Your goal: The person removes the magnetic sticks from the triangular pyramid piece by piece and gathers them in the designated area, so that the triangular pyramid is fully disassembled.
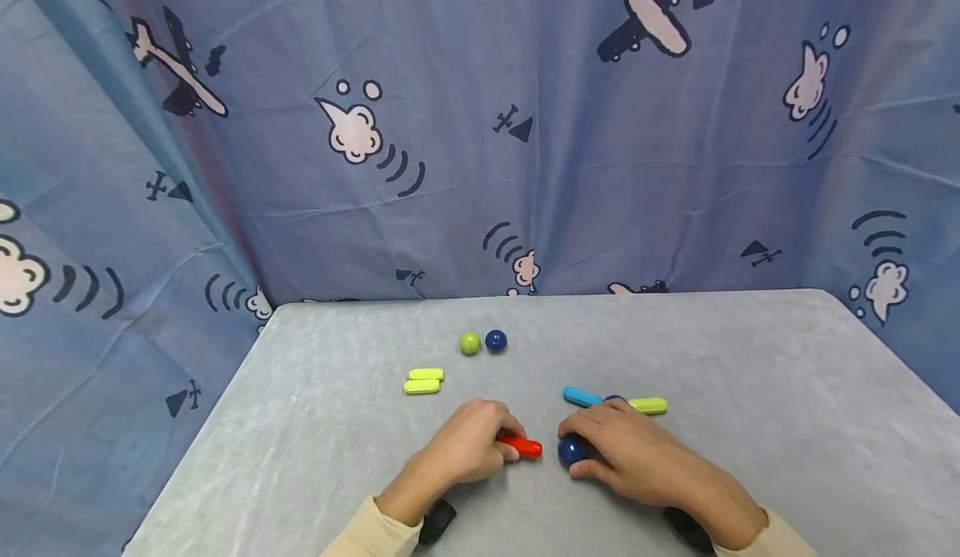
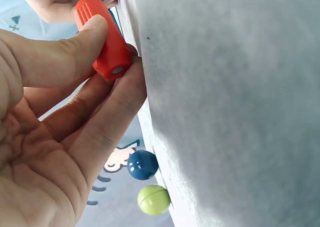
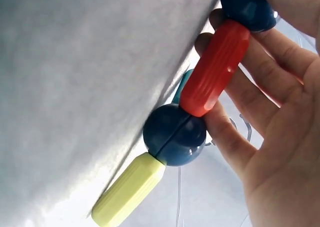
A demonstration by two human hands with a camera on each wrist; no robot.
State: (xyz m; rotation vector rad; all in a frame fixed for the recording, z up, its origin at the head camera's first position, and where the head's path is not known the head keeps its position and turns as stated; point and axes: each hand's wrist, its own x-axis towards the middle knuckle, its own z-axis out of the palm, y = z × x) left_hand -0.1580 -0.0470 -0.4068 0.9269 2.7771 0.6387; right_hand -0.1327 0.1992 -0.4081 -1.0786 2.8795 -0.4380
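Nearest, the left hand (image 1: 468,444) has its grip pinched on a red rod (image 1: 528,447), whose end sits just beside a blue ball (image 1: 571,452) held in the right hand's (image 1: 637,454) grip. From that ball a second red rod (image 3: 215,69) runs to a second blue ball (image 3: 175,137), which meets a lime rod (image 1: 649,405). Farther along the worktop (image 1: 300,424), two short yellow rods (image 1: 423,387) lie side by side; beyond them, a green ball (image 1: 469,343) rests near a dark ball (image 1: 496,341).

Three blue balls (image 1: 496,341), one green ball (image 1: 470,343), three yellow rods (image 1: 648,406), two red rods (image 1: 527,447), one light-blue rod (image 1: 582,396)
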